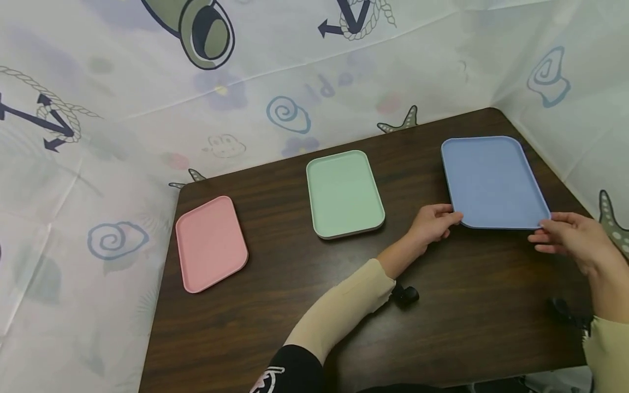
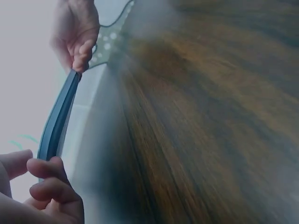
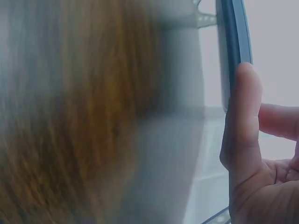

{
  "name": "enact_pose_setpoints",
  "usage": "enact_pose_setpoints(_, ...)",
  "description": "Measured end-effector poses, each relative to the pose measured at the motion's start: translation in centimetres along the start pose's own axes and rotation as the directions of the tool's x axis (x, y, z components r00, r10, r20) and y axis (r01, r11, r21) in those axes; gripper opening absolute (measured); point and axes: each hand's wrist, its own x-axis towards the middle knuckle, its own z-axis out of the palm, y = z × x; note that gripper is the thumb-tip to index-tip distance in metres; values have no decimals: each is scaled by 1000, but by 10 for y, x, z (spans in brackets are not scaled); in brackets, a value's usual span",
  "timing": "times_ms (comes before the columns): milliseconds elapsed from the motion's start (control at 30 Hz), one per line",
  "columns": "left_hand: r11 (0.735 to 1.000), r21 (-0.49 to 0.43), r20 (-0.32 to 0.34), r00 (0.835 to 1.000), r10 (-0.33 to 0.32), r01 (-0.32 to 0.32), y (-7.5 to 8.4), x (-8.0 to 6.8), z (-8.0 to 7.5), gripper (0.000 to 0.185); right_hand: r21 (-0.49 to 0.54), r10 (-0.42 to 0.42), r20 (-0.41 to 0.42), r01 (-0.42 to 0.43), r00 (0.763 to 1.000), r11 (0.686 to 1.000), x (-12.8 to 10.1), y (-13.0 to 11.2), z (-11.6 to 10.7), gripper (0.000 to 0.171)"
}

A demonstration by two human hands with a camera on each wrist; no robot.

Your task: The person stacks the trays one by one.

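Observation:
A blue tray [image 1: 493,183] lies flat at the far right of the dark wooden table [image 1: 275,316]. My left hand [image 1: 449,221] pinches its near left corner, thumb on top. At the near right corner my right hand [image 1: 541,232] holds the rim, thumb against the edge. The left wrist view shows the blue tray [image 2: 58,116] edge-on, my left hand [image 2: 42,182] at one end and my right hand [image 2: 77,51] at the other. In the right wrist view my right hand [image 3: 247,154] lays its thumb along the blue tray [image 3: 233,32] rim.
A green tray [image 1: 344,194] lies in the middle of the table and a pink tray [image 1: 210,243] at the left. Printed white sheeting [image 1: 123,82] walls in the back, left and right sides. A black wrist camera [image 1: 405,295] hangs under my left forearm.

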Motion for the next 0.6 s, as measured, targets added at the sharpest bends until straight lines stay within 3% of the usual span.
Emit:
enact_pose_setpoints(133, 997, 15, -17, 997, 71, -70, -1, -14, -13, 34, 51, -54, 26, 52, 998, 997, -11, -8, 7, 20)
enact_pose_setpoints(200, 994, 19, -7, 994, 109, -109, -3, -20, -20, 31, 108, -83, 46, 78, 995, 991, -17, -12, 10, 16)
enact_pose_setpoints(300, 988, 22, 19, 988, 155, -156, -6, -30, -33, 27, 175, -131, 75, 117, 989, 978, -26, -21, 16, 17)
enact_pose_setpoints(600, 978, -6, 81, 975, 208, -208, -13, -72, -78, 22, 172, -218, 178, 188, 959, 967, -48, -47, 41, 18)
